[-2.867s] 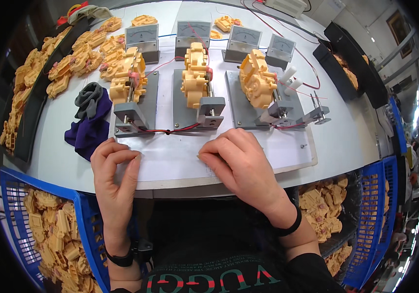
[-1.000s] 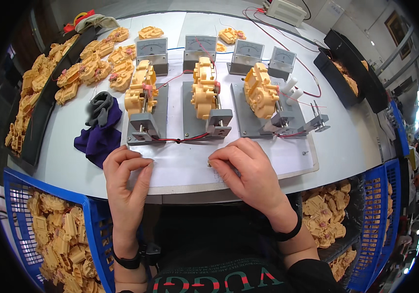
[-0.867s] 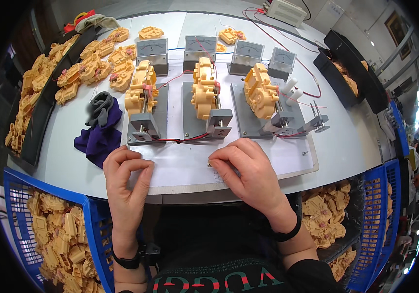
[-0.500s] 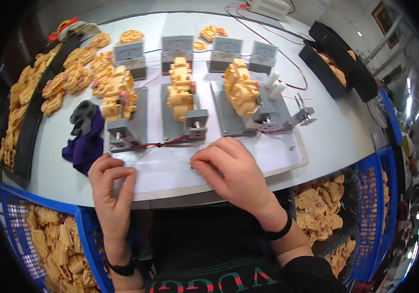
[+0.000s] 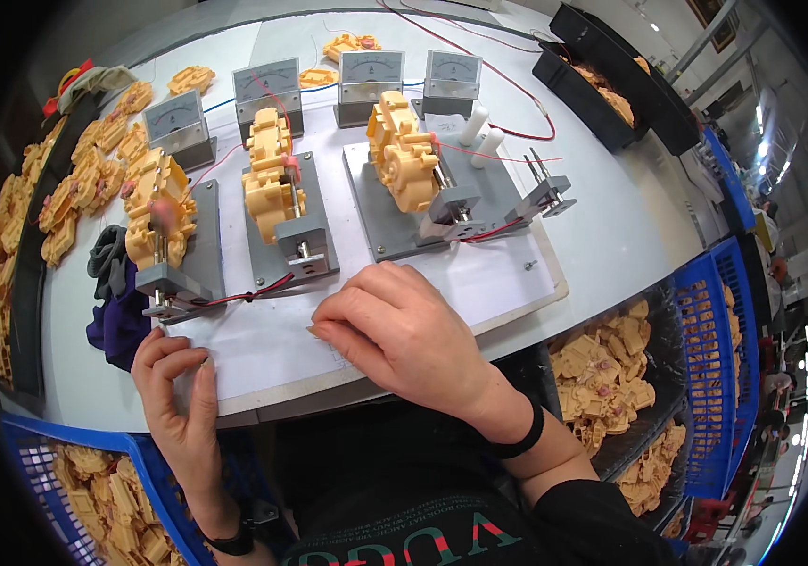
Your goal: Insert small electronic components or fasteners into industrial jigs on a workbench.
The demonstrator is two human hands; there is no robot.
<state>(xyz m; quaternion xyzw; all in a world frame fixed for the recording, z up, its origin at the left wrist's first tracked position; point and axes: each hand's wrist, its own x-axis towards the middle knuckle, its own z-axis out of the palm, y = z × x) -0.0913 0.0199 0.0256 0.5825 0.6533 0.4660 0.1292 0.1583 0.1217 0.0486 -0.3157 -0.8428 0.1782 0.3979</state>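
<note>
My left hand (image 5: 176, 401) is at the table's front edge, just below the left test stand, with its fingers loosely bent and thumb apart; nothing shows in it. My right hand (image 5: 409, 340) hovers over the white paper sheet (image 5: 277, 354), thumb and fingers drawn together; whatever they may pinch is hidden. Beyond the hands, yellow plastic gearboxes sit upright on grey metal stands: a left gearbox (image 5: 148, 184), a middle gearbox (image 5: 267, 165) and a right gearbox (image 5: 402, 156). A small reddish part (image 5: 168, 219) on the left gearbox looks blurred.
Grey dial meters (image 5: 371, 71) stand behind the gearboxes, joined by wires. A purple and grey cloth (image 5: 119, 311) lies at left, near piled yellow gearboxes (image 5: 88, 184). Blue crates (image 5: 135, 462) full of gearboxes flank my body. Black bins (image 5: 593, 104) stand at far right.
The whole view has swung, so the stands and both hands appear further left and slightly tilted. My left thumb stands a little further from the fingers. The stands and gearboxes keep their arrangement.
</note>
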